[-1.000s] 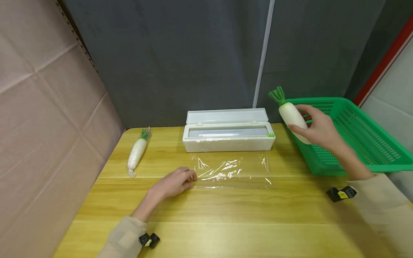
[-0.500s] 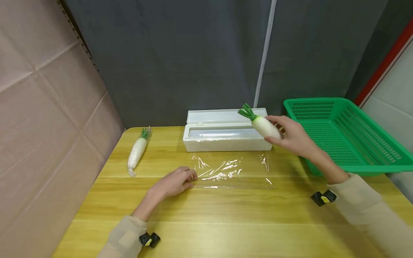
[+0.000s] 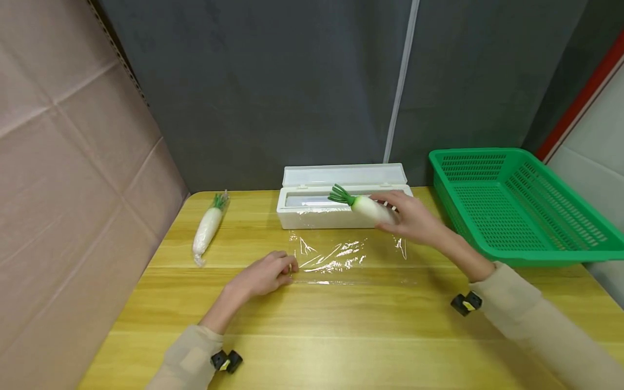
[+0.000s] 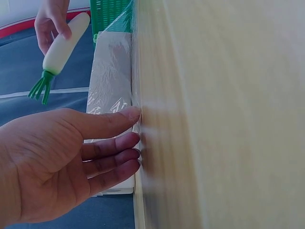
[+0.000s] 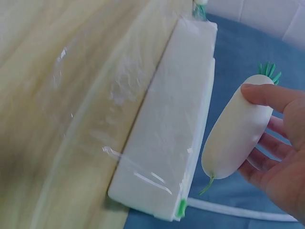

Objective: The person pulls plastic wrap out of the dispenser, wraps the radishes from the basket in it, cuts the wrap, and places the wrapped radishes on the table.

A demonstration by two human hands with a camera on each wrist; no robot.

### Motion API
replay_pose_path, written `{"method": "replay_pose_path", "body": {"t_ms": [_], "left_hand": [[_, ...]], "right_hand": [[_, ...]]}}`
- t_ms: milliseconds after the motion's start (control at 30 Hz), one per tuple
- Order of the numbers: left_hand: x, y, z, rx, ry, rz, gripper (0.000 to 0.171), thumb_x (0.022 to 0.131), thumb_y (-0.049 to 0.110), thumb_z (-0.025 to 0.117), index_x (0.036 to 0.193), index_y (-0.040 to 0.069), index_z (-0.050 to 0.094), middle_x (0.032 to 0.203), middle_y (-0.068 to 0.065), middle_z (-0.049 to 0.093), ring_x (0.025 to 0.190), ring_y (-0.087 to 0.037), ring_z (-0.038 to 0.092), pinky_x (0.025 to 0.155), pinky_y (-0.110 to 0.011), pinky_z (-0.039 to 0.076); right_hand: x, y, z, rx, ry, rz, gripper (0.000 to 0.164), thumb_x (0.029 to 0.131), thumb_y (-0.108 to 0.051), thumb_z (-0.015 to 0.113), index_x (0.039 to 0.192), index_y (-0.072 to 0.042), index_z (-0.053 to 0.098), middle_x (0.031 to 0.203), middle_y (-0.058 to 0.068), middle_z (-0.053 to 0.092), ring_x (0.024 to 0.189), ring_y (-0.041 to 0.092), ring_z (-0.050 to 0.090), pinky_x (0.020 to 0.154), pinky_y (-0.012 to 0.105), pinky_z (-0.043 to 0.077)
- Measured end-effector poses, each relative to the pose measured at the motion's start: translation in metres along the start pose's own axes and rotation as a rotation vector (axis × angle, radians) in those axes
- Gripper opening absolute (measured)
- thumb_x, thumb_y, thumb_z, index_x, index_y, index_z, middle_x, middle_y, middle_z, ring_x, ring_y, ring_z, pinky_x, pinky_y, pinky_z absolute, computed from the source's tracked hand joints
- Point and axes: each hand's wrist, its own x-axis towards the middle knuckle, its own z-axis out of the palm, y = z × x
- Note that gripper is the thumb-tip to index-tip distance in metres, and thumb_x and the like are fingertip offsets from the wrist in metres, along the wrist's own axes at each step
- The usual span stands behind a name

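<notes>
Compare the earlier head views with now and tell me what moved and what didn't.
The right hand has carried the unwrapped radish leftward and slightly lower in the head view, from beside the green basket to overlap the white box. Nothing was newly grasped or released. The left hand at the film's left edge, the clear film, box, basket and wrapped radish stayed put.

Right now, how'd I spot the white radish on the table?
On the yellow wooden table, go left of the long white plastic box. There lies the white, green-topped radish, wrapped in clear film, unlike the bare radish in the right hand.
</notes>
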Motion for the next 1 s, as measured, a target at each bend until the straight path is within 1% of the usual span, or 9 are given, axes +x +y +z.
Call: {"method": "replay_pose_path", "body": {"t_ms": [100, 233, 367, 567, 633, 833, 1000], "left_hand": [[0.000, 0.000, 0.000, 0.003, 0.002, 0.001, 0.015, 0.095, 0.008, 0.070, 0.110, 0.009, 0.067, 0.097, -0.001, 0.059, 0.091, -0.017, 0.056, 0.083, -0.037, 0.052], [0.001, 0.000, 0.000, 0.003, 0.002, 0.010, 0.015, 0.095, 0.007, 0.070, 0.110, 0.008, 0.067, 0.097, -0.002, 0.059, 0.090, -0.017, 0.056, 0.082, -0.037, 0.052], [0.001, 0.000, 0.000, -0.001, 0.004, 0.016, 0.015, 0.095, 0.007, 0.070, 0.109, 0.007, 0.067, 0.097, -0.002, 0.059, 0.090, -0.017, 0.056, 0.082, -0.037, 0.052], [0.000, 0.000, 0.001, 0.000, 0.003, 0.009, 0.016, 0.094, 0.008, 0.071, 0.110, 0.008, 0.067, 0.097, -0.001, 0.059, 0.091, -0.017, 0.056, 0.083, -0.036, 0.052], [0.001, 0.000, 0.000, 0.001, 0.000, 0.010, 0.016, 0.095, 0.007, 0.071, 0.110, 0.008, 0.067, 0.097, -0.001, 0.059, 0.091, -0.017, 0.056, 0.083, -0.036, 0.052], [0.001, 0.002, -0.001, 0.002, 0.000, 0.016, 0.016, 0.094, 0.006, 0.071, 0.110, 0.006, 0.066, 0.096, -0.002, 0.059, 0.091, -0.018, 0.057, 0.083, -0.037, 0.052], [0.001, 0.002, -0.001, 0.002, -0.002, 0.015, 0.016, 0.094, 0.006, 0.071, 0.110, 0.006, 0.067, 0.097, -0.002, 0.060, 0.090, -0.017, 0.057, 0.083, -0.036, 0.053]], "right_hand": [[0.002, -0.003, 0.010, 0.013, -0.032, -0.016, 0.055, 0.075, -0.001, 0.087, 0.125, 0.002, 0.064, 0.117, 0.019, 0.066, 0.100, 0.032, 0.063, 0.085, 0.050, 0.053], [0.004, -0.006, 0.023, 0.033, -0.061, -0.048, 0.055, 0.073, 0.001, 0.088, 0.123, 0.001, 0.065, 0.112, 0.017, 0.067, 0.100, 0.032, 0.065, 0.085, 0.050, 0.055], [0.005, -0.008, 0.035, 0.017, -0.084, -0.071, 0.056, 0.070, 0.003, 0.089, 0.122, 0.003, 0.066, 0.110, 0.018, 0.067, 0.099, 0.034, 0.065, 0.086, 0.051, 0.055], [0.007, -0.010, 0.050, -0.027, -0.121, -0.103, 0.053, 0.071, 0.002, 0.087, 0.120, 0.001, 0.067, 0.110, 0.017, 0.068, 0.098, 0.034, 0.067, 0.086, 0.048, 0.056], [0.007, -0.011, 0.054, -0.024, -0.141, -0.091, 0.053, 0.071, 0.002, 0.087, 0.121, 0.000, 0.068, 0.113, 0.017, 0.068, 0.101, 0.034, 0.067, 0.087, 0.048, 0.056], [0.006, -0.011, 0.064, 0.007, -0.218, -0.016, 0.055, 0.073, 0.001, 0.086, 0.125, -0.002, 0.067, 0.116, 0.015, 0.067, 0.105, 0.031, 0.064, 0.092, 0.046, 0.054], [0.005, -0.008, 0.071, -0.003, -0.249, 0.003, 0.058, 0.073, 0.002, 0.085, 0.128, -0.001, 0.066, 0.119, 0.016, 0.065, 0.107, 0.031, 0.063, 0.092, 0.046, 0.054]]}}
